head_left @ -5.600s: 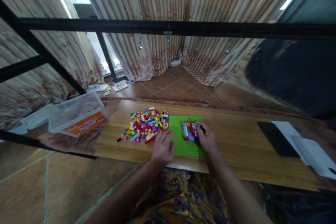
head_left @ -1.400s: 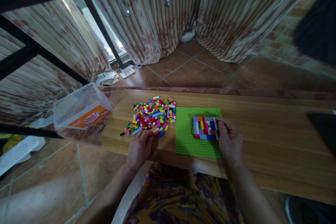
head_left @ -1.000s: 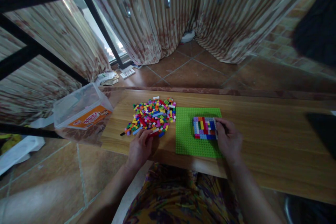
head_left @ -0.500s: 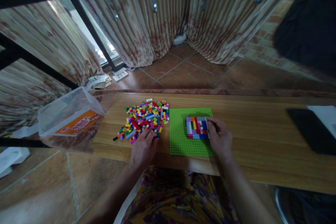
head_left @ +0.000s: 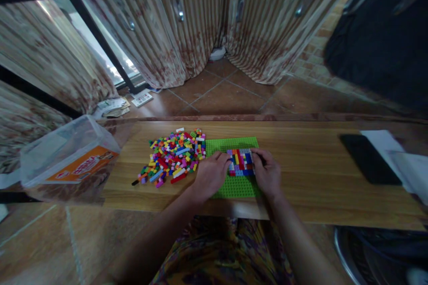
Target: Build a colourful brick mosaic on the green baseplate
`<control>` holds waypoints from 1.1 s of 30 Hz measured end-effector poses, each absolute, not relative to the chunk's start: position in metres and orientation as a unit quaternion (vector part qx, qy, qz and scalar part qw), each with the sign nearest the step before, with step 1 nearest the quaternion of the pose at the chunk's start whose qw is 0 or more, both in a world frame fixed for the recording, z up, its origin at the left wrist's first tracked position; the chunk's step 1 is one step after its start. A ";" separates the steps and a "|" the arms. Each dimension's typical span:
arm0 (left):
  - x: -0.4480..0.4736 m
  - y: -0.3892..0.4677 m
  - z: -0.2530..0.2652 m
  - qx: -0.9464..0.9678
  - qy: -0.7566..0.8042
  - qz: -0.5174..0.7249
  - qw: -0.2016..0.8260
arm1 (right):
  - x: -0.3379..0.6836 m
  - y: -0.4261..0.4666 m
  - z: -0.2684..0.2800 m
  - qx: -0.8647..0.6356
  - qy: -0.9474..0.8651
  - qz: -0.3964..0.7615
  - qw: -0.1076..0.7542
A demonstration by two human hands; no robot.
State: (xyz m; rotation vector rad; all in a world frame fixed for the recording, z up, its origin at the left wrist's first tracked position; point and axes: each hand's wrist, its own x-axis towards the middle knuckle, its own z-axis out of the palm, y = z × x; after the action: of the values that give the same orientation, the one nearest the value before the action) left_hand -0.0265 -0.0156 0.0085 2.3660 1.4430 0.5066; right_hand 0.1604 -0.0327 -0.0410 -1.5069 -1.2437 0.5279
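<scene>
A low block built of multicoloured toy bricks [head_left: 240,163] is over the green studded baseplate [head_left: 238,189]; whether it is pressed onto the studs I cannot tell. My right hand [head_left: 268,173] grips the block's right edge between thumb and fingers. At its left edge is my left hand [head_left: 211,175], fingertips together and touching the bricks; anything small in that pinch is hidden by the fingers. Left of the baseplate lies a heap of loose bricks [head_left: 172,156] in many colours.
A clear plastic box [head_left: 70,151] with an orange label stands at the table's left end. On the wooden table [head_left: 307,173], a black flat object [head_left: 368,159] and white papers [head_left: 384,142] lie to the right. Curtains [head_left: 197,31] hang beyond.
My left hand has moved right, from the loose bricks to the left edge of the brick block. My right hand stays on the block's right edge. The whole view has shifted slightly.
</scene>
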 end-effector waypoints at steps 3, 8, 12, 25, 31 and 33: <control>-0.023 -0.010 0.003 0.842 0.492 0.167 0.141 | 0.160 -0.033 -0.041 -0.632 -0.519 0.220 0.532; -0.023 -0.005 -0.008 0.837 0.483 0.208 0.152 | 0.160 -0.033 -0.040 -0.628 -0.525 0.221 0.529; -0.020 -0.005 -0.014 0.822 0.491 0.243 0.153 | 0.161 -0.033 -0.040 -0.627 -0.521 0.222 0.534; -0.010 0.007 -0.017 0.669 0.549 0.361 0.347 | 0.160 -0.033 -0.039 -0.635 -0.527 0.213 0.523; -0.007 0.017 -0.013 0.644 0.565 0.333 0.393 | 0.160 -0.033 -0.039 -0.632 -0.537 0.203 0.520; -0.008 0.019 -0.014 0.638 0.557 0.335 0.412 | 0.160 -0.033 -0.040 -0.629 -0.539 0.203 0.523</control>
State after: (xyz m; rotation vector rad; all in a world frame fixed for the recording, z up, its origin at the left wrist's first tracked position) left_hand -0.0079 0.0188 -0.0139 1.6064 1.4026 0.8422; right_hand 0.1603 -0.0331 -0.0398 -1.5060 -1.2898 0.4860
